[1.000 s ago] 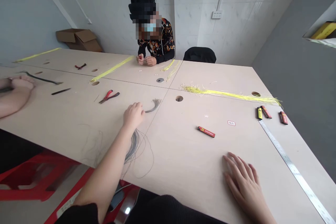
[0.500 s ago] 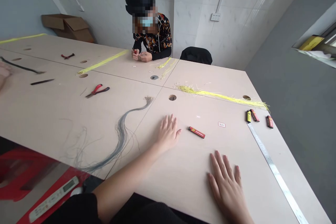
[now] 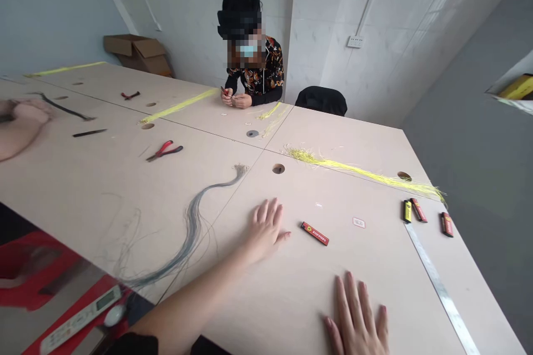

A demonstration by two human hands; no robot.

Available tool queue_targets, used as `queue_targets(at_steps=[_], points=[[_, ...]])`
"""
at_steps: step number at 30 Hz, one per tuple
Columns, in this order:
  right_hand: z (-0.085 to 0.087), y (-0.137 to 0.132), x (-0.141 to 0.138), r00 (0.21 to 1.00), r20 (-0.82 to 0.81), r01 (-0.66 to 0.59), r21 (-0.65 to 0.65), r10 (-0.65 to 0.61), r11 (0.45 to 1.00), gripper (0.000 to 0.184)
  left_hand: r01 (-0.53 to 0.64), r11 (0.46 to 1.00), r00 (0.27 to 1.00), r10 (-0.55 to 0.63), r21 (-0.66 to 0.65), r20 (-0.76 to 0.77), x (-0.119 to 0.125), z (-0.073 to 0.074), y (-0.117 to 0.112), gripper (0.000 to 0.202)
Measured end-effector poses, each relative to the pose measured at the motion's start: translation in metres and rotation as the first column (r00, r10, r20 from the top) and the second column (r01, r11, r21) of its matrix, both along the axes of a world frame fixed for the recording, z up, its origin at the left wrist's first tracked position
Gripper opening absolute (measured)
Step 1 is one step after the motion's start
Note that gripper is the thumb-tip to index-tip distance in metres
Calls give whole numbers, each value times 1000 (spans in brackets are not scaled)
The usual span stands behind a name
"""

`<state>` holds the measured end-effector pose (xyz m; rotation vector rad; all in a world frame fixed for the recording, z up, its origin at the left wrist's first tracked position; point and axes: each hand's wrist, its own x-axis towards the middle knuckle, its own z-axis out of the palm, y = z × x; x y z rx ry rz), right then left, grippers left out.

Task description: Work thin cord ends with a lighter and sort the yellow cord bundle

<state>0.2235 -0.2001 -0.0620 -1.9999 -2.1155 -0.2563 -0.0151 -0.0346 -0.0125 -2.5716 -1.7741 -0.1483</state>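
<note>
My left hand lies flat and open on the pale wooden table, just left of a red-and-black lighter and not touching it. A long bundle of fine grey strands curves across the table to the left of that hand. My right hand rests open on the near part of the table, holding nothing. A steel ruler lies to its right.
Red-handled pliers and a black tool lie at left. Yellow strands stretch across the far side, near several lighters. A masked co-worker works opposite, and another person's hand rests at the left edge.
My left hand has moved right, off the grey strands, which now show as one long curve. My right hand has slid nearer to me, and the view has shifted slightly.
</note>
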Motion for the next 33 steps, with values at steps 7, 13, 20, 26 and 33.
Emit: queue_targets(at_steps=[7, 13, 20, 26, 33], points=[[15, -2, 0, 1000, -8, -24, -100, 23, 995, 68, 7, 999, 1000, -7, 31, -18, 0, 2, -2, 74], [15, 2, 8, 997, 11, -81, 23, 81, 996, 68, 4, 1000, 999, -4, 2, -33, 5, 5, -1, 74], [40, 0, 4, 942, 17, -326, 271, 334, 906, 30, 152, 984, 987, -156, -93, -35, -7, 39, -18, 46], [68, 35, -68, 679, -126, -703, 175, 724, 690, 24, -110, 993, 994, 111, -47, 6, -45, 95, 5, 27], [60, 97, -131, 255, -156, -967, -61, 954, 248, 20, -470, 880, 881, 463, 71, 96, -48, 42, 98, 50]])
